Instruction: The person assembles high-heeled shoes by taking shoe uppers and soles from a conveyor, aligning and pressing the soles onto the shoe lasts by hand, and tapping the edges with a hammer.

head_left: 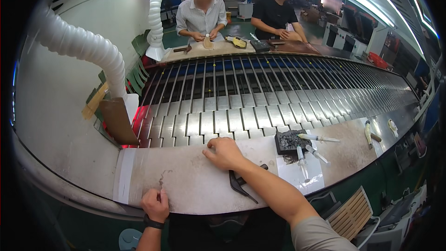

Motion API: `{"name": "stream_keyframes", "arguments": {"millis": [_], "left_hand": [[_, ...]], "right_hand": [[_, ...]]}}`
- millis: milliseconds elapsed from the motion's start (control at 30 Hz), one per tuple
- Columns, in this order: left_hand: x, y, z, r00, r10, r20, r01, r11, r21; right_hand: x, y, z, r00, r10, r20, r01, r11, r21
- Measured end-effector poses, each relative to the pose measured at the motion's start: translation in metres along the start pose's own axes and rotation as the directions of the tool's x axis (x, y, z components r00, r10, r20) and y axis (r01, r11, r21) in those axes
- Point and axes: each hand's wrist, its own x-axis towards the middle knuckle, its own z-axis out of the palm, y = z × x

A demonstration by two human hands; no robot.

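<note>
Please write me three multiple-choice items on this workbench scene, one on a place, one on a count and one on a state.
1. Where does the right hand rest?
A. on the bench's far edge by the slatted conveyor
B. on the white hose
C. on a syringe

2. How many syringes lie by the dark tray?
A. one
B. three
C. six

3. How is the left hand?
A. raised in the air
B. holding a hammer
C. fingers curled, at the bench's near edge

Answers: 1 A, the hand lies flat where bench meets slats; 2 B, three show at the tray; 3 C, its knuckles sit on the worn top.
</note>
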Motion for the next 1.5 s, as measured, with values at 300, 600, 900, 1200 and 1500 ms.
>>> {"name": "stream_keyframes", "arguments": {"millis": [300, 600, 900, 1200, 1500], "left_hand": [[0.0012, -0.0001, -0.0009, 1.0, -0.019, -0.001, 0.019, 1.0, -0.013], [0.001, -0.0016, -0.0027, 1.0, -0.018, -0.009, 0.018, 1.0, -0.022], [0.0023, 0.001, -0.0058, 1.0, -0.015, -0.011, 0.015, 1.0, -0.014], [0.0035, -0.002, -0.0054, 1.0, -0.031, -0.004, 0.031, 0.999, -0.013], [0.0064, -0.0006, -0.007, 0.999, -0.035, -0.011, 0.035, 0.999, -0.026]], "right_hand": [[0.0005, 0.0007, -0.0005, 1.0, 0.005, 0.017, -0.006, 1.0, 0.027], [0.0027, -0.006, -0.0033, 0.999, 0.004, 0.043, -0.004, 1.0, 0.019], [0.0029, -0.0077, -0.0072, 1.0, -0.003, 0.019, 0.003, 1.0, -0.01], [0.0051, -0.0073, -0.0029, 1.0, -0.023, 0.021, 0.023, 1.0, -0.01], [0.0076, -0.0081, -0.0038, 0.999, -0.024, 0.021, 0.024, 1.0, -0.016]]}}
